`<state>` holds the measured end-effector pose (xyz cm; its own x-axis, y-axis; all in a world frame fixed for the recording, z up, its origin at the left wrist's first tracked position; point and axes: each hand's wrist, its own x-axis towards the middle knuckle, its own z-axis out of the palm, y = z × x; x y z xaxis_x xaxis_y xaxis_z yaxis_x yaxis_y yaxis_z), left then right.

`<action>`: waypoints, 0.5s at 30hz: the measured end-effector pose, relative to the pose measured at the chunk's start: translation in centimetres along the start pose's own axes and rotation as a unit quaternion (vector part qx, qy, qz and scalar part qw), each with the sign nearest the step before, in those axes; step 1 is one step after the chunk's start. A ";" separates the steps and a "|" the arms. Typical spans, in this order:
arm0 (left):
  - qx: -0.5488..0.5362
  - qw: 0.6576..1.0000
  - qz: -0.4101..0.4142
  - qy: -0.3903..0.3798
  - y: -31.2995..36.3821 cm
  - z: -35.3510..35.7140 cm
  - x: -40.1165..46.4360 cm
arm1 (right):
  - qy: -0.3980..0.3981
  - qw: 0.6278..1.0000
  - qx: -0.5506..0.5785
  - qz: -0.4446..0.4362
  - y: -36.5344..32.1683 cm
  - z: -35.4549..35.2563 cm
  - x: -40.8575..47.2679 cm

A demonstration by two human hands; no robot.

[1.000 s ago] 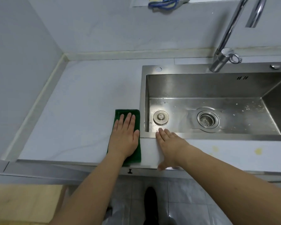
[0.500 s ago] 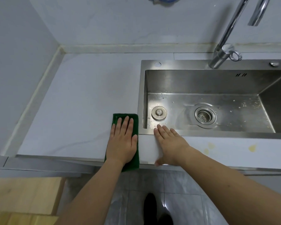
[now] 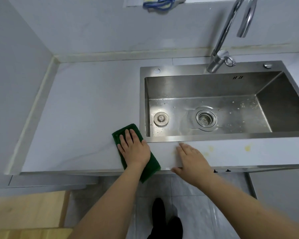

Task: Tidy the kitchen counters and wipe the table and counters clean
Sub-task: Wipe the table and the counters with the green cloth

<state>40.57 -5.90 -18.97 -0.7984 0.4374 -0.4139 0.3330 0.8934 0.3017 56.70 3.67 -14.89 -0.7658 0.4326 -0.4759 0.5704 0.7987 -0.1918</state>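
Fingers of left hand [image 3: 134,149] press flat on green cloth [image 3: 122,133]; right hand [image 3: 192,158] lies flat on counter [image 3: 79,118].

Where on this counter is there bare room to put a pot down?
The counter left of the sink is bare from the wall back to the cloth. The front strip is crowded: left hand on the cloth, right hand, yellow stains.

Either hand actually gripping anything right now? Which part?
No grip. The left hand presses flat on the middle of the green rectangular cloth; the right hand rests flat on the pale counter.
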 end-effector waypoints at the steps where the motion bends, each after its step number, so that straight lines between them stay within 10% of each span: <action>1: 0.001 1.000 0.004 -0.017 0.0 -0.8 0.2 | 0.017 1.000 0.009 -0.007 -0.6 0.2 -0.7; 10: 0.138 0.972 0.164 -0.092 -4.0 -5.8 0.9 | 0.047 0.942 -0.163 -0.288 -6.9 0.5 0.8; 15: 0.179 0.960 0.198 -0.088 -4.9 -6.2 1.6 | 0.040 0.947 -0.158 -0.278 -9.1 2.7 1.6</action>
<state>34.62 -10.21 -15.79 -0.4870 0.7331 -0.4748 0.7695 0.6173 0.1638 51.07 -4.02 -16.25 -0.9487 -0.0708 -0.3081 -0.0345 0.9920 -0.1216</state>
